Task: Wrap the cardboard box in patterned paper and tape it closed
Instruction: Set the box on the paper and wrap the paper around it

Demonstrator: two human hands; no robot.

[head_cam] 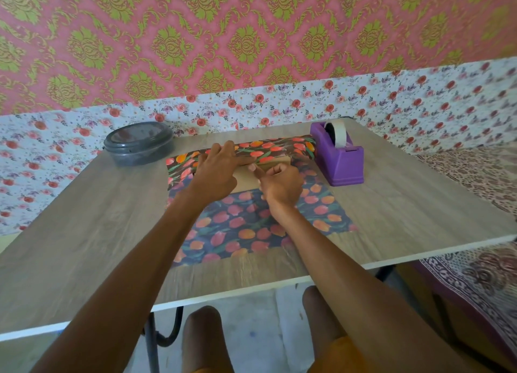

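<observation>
Pressing paper (268,148) over box (244,181), left grip (218,171) flat, right grip (282,185) unclear, table (98,219), floral walls (279,100)

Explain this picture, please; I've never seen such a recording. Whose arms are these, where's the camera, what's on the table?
No machine here: a person wears one camera on the head, looking down at their own bare arms. On the grey wood-grain table lies dark tulip-patterned paper with a brown cardboard box on it. The left hand presses the paper's far flap onto the box; the right hand, fingers curled, touches the flap's edge with a forefinger. Whether it holds tape is unclear. A purple tape dispenser stands right, a round grey lidded container left.
</observation>
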